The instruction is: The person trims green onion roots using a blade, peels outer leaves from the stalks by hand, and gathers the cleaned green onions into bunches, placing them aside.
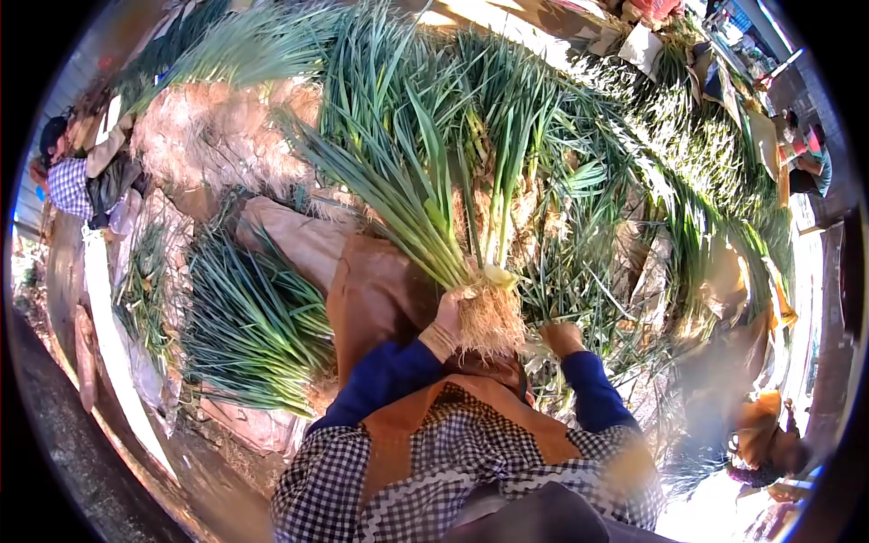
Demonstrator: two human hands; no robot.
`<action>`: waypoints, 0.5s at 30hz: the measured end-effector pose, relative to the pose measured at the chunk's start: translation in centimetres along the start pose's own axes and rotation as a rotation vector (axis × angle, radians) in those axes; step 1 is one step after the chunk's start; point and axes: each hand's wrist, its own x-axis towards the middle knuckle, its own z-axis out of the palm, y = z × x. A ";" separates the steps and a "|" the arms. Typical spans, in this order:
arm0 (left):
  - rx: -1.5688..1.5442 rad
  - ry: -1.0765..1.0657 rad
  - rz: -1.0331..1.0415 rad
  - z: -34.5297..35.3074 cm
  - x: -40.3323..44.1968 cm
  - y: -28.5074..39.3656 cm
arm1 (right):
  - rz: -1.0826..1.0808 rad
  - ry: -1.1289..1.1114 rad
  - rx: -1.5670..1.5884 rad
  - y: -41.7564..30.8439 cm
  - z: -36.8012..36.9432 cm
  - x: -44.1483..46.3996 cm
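Plants (416, 235) spread beyond left grip (447, 317), roots (491, 320) beside.

Corrug. wall (74, 77) upper L, brn ground (204, 452) lower L, bright sunlight (711, 511) lower R.

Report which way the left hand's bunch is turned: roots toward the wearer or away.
Toward: roots sit nearest the checked clothing; leaves fan away.

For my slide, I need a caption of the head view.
The left grip holds leek-like plants near their pale roots, with another green bunch lying to the left.
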 end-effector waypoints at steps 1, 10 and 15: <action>0.026 -0.038 0.028 -1.5 0.9 -0.2 | -0.004 -0.050 -0.122 3.4 2.2 0.0; 0.372 0.121 0.218 1.7 0.8 -2.7 | -0.244 0.616 0.355 -11.1 -14.6 5.1; 0.369 0.187 0.350 0.5 2.3 -3.4 | -0.169 0.718 0.088 -14.8 -14.3 6.5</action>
